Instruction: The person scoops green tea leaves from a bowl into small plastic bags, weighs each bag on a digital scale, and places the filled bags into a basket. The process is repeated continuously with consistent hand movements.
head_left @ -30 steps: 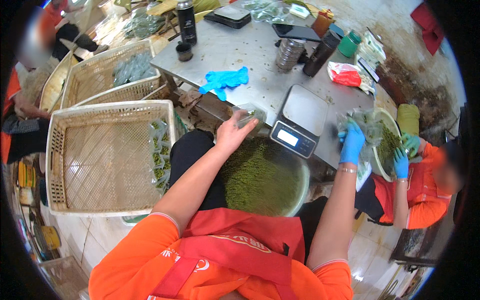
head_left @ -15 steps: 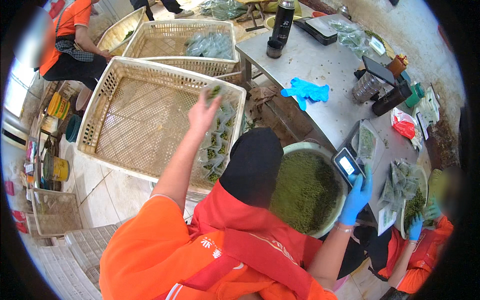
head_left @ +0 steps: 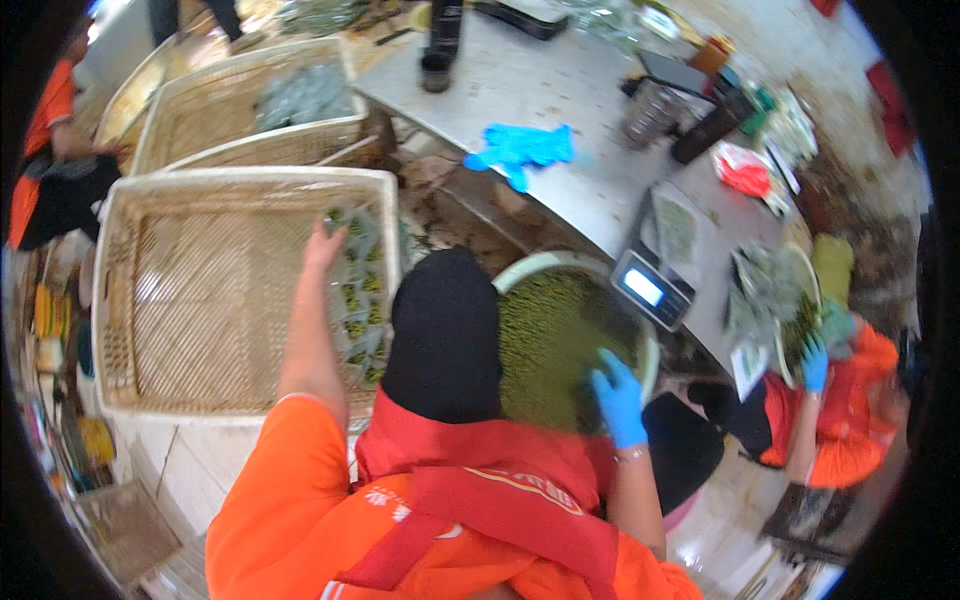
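My bare left hand [head_left: 324,245] reaches into a large cream plastic crate [head_left: 250,178]. Its fingers close on a small clear bag of green contents [head_left: 336,216] at the far end of a row. Several similar filled bags [head_left: 355,300] line the crate's right side. My right hand [head_left: 619,403], in a blue glove, hovers with fingers apart above a round pale-green basin [head_left: 650,368]. Small green berries [head_left: 550,345], like green peppercorns, fill the basin. Beyond this hand, a digital scale [head_left: 652,290] with a lit display carries a flat clear bag [head_left: 674,228].
The metal table [head_left: 590,215] holds a blue glove [head_left: 520,150], a dark thermos [head_left: 445,30], a dark bottle [head_left: 712,126] and a pile of clear bags [head_left: 760,285]. A gloved co-worker [head_left: 840,405] sits at right. Another crate [head_left: 200,105] stands behind mine; a person sits at far left.
My left hand has lowered the small bag to the row's far end. My right hand has left the scale and come down over the basin. The whole view has shifted.
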Action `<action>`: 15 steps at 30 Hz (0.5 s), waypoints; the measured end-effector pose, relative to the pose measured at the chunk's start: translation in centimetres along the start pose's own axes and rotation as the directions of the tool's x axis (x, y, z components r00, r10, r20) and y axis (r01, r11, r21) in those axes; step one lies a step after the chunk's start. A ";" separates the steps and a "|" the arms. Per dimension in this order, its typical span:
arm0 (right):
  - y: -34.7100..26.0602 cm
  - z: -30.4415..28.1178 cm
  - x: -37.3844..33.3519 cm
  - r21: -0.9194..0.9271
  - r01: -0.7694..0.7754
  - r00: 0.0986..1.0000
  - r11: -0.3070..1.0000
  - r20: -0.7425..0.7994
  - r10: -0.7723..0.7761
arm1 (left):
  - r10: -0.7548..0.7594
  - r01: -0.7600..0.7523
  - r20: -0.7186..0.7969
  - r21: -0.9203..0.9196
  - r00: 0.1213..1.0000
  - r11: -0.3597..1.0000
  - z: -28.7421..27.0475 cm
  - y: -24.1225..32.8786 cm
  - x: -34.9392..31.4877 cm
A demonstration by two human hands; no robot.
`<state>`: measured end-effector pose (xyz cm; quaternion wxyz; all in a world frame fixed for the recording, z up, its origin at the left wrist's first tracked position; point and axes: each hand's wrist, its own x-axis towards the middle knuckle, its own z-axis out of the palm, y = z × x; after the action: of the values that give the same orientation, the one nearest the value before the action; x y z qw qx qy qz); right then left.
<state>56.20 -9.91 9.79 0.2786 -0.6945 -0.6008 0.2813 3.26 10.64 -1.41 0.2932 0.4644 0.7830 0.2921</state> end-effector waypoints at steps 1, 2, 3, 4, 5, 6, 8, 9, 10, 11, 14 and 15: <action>-0.9 0.0 0.0 -0.054 -0.021 1.000 0.998 0.020 0.022 | -0.007 0.007 0.004 -0.058 1.000 0.998 -0.3 0.1 -0.4; -1.1 0.0 0.3 -0.143 -0.020 0.997 0.990 0.064 0.029 | 0.107 -0.128 -0.100 -0.243 0.989 0.961 -0.2 -4.6 1.1; -0.8 0.3 0.0 -0.238 -0.051 0.996 0.970 0.065 0.069 | 0.077 -0.089 -0.104 -0.109 0.992 0.990 -0.6 -1.6 0.4; -1.0 0.5 -0.2 -0.308 -0.078 0.994 0.948 0.053 0.099 | -0.115 0.105 -0.051 -0.160 0.992 0.982 -2.0 5.2 -2.7; -1.3 0.8 -0.2 -0.314 -0.072 0.992 0.947 0.074 0.100 | -0.004 -0.003 -0.173 -0.039 0.985 0.999 -2.2 4.9 -2.8; -1.7 1.3 -0.4 -0.348 -0.078 0.987 0.934 0.106 0.123 | 0.122 -0.100 -0.274 0.094 0.954 0.991 -2.5 4.3 -2.3; -1.0 3.1 -1.0 -0.400 -0.055 0.978 0.915 0.165 0.131 | 0.311 -0.221 -0.368 0.266 0.876 0.938 -2.2 6.0 -2.5; -0.8 3.8 -1.3 -0.415 -0.027 0.954 0.909 0.262 0.148 | 0.362 -0.326 -0.319 0.163 0.876 0.931 -1.6 8.2 -3.4; 0.5 4.9 -1.6 -0.420 0.016 0.961 0.907 0.258 0.102 | 0.413 -0.417 -0.274 0.047 0.869 0.908 -0.6 10.2 -4.5; 1.6 5.5 -1.7 -0.425 0.062 0.966 0.903 0.254 0.053 | 0.467 -0.494 -0.236 -0.072 0.852 0.866 0.3 12.6 -5.8; 0.0 3.1 -1.0 -0.134 -0.099 0.980 0.986 0.161 0.120 | 0.656 -0.660 -0.077 -0.147 0.751 0.737 2.8 21.4 -12.2; -1.3 1.6 -0.6 -0.158 -0.080 0.974 0.984 0.199 0.111 | 0.705 -0.704 -0.040 -0.121 0.708 0.700 4.0 23.2 -13.6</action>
<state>54.09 -10.26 9.64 0.1480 -0.7084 -0.6115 0.3198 24.46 8.42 15.45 0.1921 0.7099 0.5246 0.4288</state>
